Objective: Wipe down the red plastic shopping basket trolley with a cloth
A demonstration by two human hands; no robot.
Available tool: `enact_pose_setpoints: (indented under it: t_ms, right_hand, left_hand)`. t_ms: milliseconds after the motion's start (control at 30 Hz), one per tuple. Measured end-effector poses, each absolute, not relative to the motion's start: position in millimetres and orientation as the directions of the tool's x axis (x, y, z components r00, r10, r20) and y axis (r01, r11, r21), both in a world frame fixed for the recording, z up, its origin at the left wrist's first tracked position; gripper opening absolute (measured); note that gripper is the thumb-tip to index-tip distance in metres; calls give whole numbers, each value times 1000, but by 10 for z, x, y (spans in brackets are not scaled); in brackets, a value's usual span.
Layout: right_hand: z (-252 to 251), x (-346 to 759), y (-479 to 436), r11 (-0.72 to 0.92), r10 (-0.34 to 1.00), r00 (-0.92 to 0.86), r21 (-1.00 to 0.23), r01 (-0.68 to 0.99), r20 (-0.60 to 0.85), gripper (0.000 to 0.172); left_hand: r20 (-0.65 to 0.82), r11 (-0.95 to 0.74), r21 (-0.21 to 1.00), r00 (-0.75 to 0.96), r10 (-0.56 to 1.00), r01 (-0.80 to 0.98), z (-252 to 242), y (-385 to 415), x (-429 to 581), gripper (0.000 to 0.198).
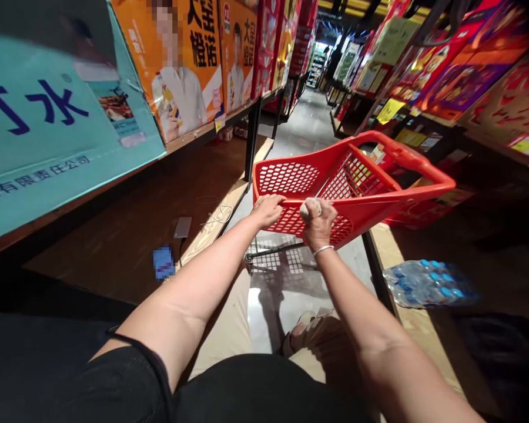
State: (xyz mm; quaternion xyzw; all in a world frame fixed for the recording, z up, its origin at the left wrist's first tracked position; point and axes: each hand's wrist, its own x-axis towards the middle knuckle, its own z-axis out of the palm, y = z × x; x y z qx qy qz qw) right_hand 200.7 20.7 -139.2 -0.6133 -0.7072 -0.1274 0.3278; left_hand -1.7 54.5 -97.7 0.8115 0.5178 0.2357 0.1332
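Observation:
A red shopping cart (370,208) with latticed sides stands across the aisle in front of me, its handle pointing to the right. My left hand (268,211) grips the near top rim of the cart close to its left end. Further right along the same rim, my right hand (320,220) is closed with a crumpled whitish cloth or glove (310,207) at its fingers, and a bracelet is on the wrist. Through the cart's lattice I cannot make out any goods inside.
Shelves with a teal box (62,158) and orange boxes (189,76) line the left. Packed goods (462,76) fill the right shelf, above wrapped water bottles (429,285). The tiled aisle (306,117) runs on beyond the cart.

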Motion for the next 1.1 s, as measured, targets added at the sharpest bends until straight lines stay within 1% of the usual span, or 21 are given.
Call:
enact_pose_setpoints:
  t_ms: [100, 167, 200, 233, 300, 367, 400, 433, 467, 533, 633, 667, 733, 767, 833, 900, 967, 1033, 1100]
  right_hand:
    - [-1750, 2005, 198, 287, 761, -74, -232, 929, 645, 47]
    - [-1926, 2045, 177, 327, 780, -148, -195, 925, 608, 43]
    - [-1996, 2072, 154, 342, 801, -195, -164, 925, 566, 42]
    - [-2058, 2101, 121, 353, 828, -248, -126, 927, 503, 41]
    - [-2154, 2157, 30, 371, 887, -345, -31, 928, 307, 38]
    - [-2200, 2199, -65, 385, 915, -388, 46, 922, 114, 36]
    - [-2192, 2214, -101, 384, 919, -389, 71, 920, 61, 36]
    - [-2159, 2223, -124, 382, 921, -387, 90, 920, 51, 36]
    - [-2096, 2226, -131, 381, 917, -390, 102, 919, 85, 37]
    - [-1893, 2214, -97, 380, 885, -398, 119, 917, 243, 38]
    - [-1537, 2156, 27, 370, 752, -370, 115, 922, 545, 40]
    - [-1456, 2129, 68, 362, 704, -347, 108, 926, 620, 40]
    - [-1410, 2071, 123, 358, 632, -322, 104, 928, 705, 38]
    - [-1448, 2042, 132, 362, 614, -326, 110, 926, 719, 36]
    - [-1609, 1990, 111, 387, 608, -368, 143, 911, 703, 33]
    - [-1786, 1952, 58, 434, 621, -446, 192, 880, 645, 30]
    - [-1862, 1930, 2, 486, 634, -520, 228, 844, 573, 26]
    - [-1776, 1929, -32, 517, 636, -558, 243, 821, 533, 24]
    - [-1549, 1974, -36, 508, 629, -552, 249, 825, 547, 27]
  left_hand:
    - [248, -459, 467, 386, 888, 756, -990, 594, -56, 47]
    - [253, -480, 470, 408, 877, 741, -990, 613, -81, 47]
    - [255, -489, 471, 417, 872, 734, -990, 623, -91, 47]
    - [259, -497, 472, 425, 868, 728, -991, 633, -99, 48]
    - [268, -512, 475, 437, 859, 716, -1000, 654, -109, 49]
    - [279, -531, 477, 452, 847, 700, -1018, 674, -115, 51]
    - [284, -542, 478, 462, 840, 692, -1029, 682, -119, 53]
    - [289, -552, 478, 471, 833, 683, -1041, 688, -123, 55]
    - [294, -561, 478, 479, 827, 675, -1053, 692, -128, 56]
    - [304, -574, 477, 489, 818, 665, -1077, 697, -140, 58]
    - [312, -584, 476, 494, 811, 658, -1110, 699, -156, 60]
    - [313, -587, 476, 498, 809, 655, -1121, 700, -160, 60]
    - [315, -595, 478, 507, 803, 646, -1142, 707, -169, 61]
    - [317, -600, 479, 511, 799, 641, -1153, 712, -174, 60]
    - [321, -609, 479, 519, 792, 632, -1169, 724, -186, 60]
    - [325, -616, 480, 526, 786, 625, -1177, 734, -197, 58]
    - [331, -620, 483, 526, 783, 618, -1175, 735, -200, 57]
    - [339, -623, 490, 525, 781, 610, -1165, 721, -194, 56]
    - [345, -630, 498, 531, 774, 596, -1149, 692, -189, 55]
